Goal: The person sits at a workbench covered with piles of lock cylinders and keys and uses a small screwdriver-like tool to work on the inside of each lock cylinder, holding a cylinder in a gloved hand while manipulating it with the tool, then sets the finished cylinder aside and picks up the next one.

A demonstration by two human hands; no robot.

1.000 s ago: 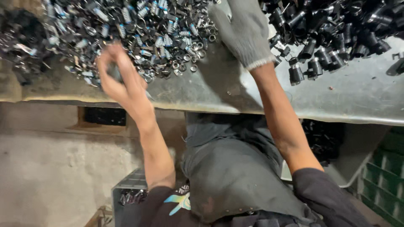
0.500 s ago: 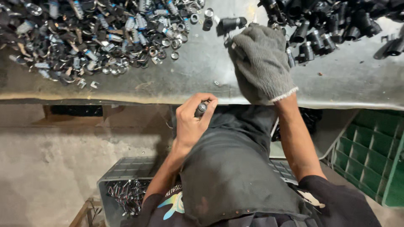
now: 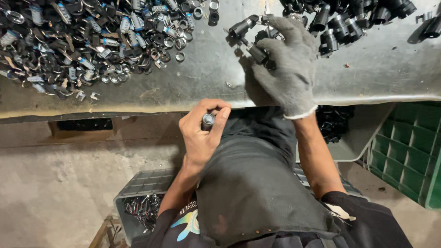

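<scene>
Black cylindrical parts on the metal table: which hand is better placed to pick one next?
Probably the right hand, gloved and already resting on them; the bare left hand holds a small cylinder.

head cam | looks straight down | close (single view) on bench (image 3: 206, 87)

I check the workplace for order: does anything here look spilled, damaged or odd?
Nothing looks damaged. One oddity: only the right hand wears a grey glove, while the bare left hand pinches a small cylinder. Loose rings lie scattered beside the metal parts pile.
</scene>
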